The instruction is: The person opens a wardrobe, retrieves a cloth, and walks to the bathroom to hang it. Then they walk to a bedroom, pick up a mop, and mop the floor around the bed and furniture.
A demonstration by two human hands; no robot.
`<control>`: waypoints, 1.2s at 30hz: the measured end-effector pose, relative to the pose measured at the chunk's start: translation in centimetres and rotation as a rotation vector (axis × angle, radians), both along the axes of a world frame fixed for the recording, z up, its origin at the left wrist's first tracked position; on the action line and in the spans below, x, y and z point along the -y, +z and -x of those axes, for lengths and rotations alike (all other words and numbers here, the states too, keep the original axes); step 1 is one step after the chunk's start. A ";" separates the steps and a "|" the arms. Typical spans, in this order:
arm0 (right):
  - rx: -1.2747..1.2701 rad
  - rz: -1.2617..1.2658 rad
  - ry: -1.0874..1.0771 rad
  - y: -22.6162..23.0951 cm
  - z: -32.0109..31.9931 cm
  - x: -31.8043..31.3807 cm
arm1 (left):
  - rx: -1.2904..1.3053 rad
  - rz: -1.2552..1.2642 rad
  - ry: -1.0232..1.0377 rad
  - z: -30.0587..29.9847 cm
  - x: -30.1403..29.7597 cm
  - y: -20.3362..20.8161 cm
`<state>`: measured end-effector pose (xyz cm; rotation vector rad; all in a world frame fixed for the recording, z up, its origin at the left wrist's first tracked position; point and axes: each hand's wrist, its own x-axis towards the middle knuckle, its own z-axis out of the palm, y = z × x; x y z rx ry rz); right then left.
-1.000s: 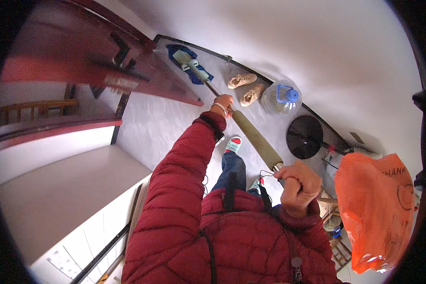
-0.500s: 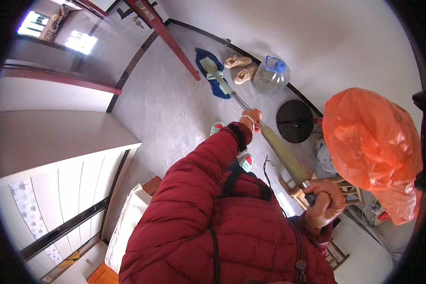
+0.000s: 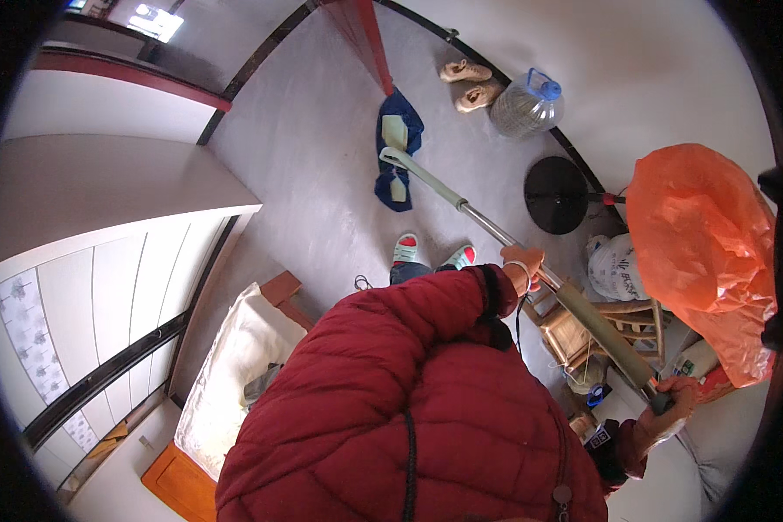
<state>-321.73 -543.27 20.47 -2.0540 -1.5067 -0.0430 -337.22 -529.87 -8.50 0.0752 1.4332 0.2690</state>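
A flat mop with a blue pad (image 3: 398,117) rests on the grey floor, and its long handle (image 3: 596,322) slants toward me at the right. My left hand (image 3: 524,264), in a dark red sleeve, is wrapped round the metal part of the pole. My right hand (image 3: 670,409) grips the black end of the handle, low on the right. The pad's far end lies by the foot of a red door (image 3: 374,43). My feet, in pale slippers (image 3: 406,248), stand just behind the mop head.
Along the right wall are beige shoes (image 3: 466,85), a large clear water bottle (image 3: 528,106) and a black round base (image 3: 556,195). An orange plastic bag (image 3: 696,235) hangs beyond the wooden chair (image 3: 574,331). At the left stands a white cabinet (image 3: 122,270), with a cloth-covered surface (image 3: 235,383) near it.
Both hands have moved right and toward me, drawing the handle along. The mop head is nearer my feet and has turned relative to the pole. The view has shifted too.
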 end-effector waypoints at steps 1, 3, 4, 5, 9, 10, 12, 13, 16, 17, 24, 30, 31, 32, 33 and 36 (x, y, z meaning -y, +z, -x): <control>-0.028 0.034 -0.033 -1.0 0.1 0.5 | 0.033 -0.013 -0.002 0.7 0.1 -1.1; -0.328 0.004 -0.171 -3.3 1.1 1.8 | 0.095 -0.021 -0.026 3.4 0.8 -3.0; -0.354 0.024 -0.191 -4.4 2.3 2.7 | 0.067 -0.036 0.047 4.5 1.1 -3.9; -0.463 0.042 -0.236 -5.9 3.7 3.5 | 0.028 -0.007 0.045 5.9 1.2 -5.0; -0.321 0.439 -0.135 -12.0 10.8 5.3 | -0.380 -1.184 -1.315 16.6 0.7 -10.2; -0.207 0.526 -0.032 -13.4 12.7 5.2 | -0.405 -1.257 -1.321 19.2 -0.4 -11.6; -0.682 0.434 -0.190 -16.5 15.7 3.2 | -0.203 -0.679 -0.847 23.7 -3.5 -14.5; -1.071 0.497 -0.336 -17.9 16.9 1.4 | -0.164 -0.269 -0.371 24.8 -5.1 -15.7; -1.003 0.376 -0.056 -20.9 20.0 -4.8 | -0.131 -0.097 -0.024 29.6 -11.2 -18.7; -0.871 0.274 0.122 -21.4 21.3 -6.7 | -0.068 -0.109 0.041 31.3 -13.3 -19.5; -0.499 0.826 0.665 -21.6 26.8 -10.7 | -0.180 -0.176 0.482 37.6 -14.4 -24.1; -0.226 0.894 0.584 -19.1 21.0 -5.5 | -0.075 -0.392 0.020 29.6 -9.1 -26.6; -0.277 0.884 0.617 -18.5 19.3 -4.5 | -0.166 -0.434 -0.193 27.6 -7.7 -25.6; -0.352 0.991 0.512 -17.7 17.8 -3.2 | -0.109 -0.450 -0.101 26.0 -6.2 -24.3; -0.486 0.994 0.473 -16.8 16.1 -2.0 | 0.080 -0.343 0.272 24.2 -4.1 -22.5; -0.600 0.966 0.425 -14.2 12.0 2.8 | 0.164 -0.109 0.640 19.3 1.7 -16.9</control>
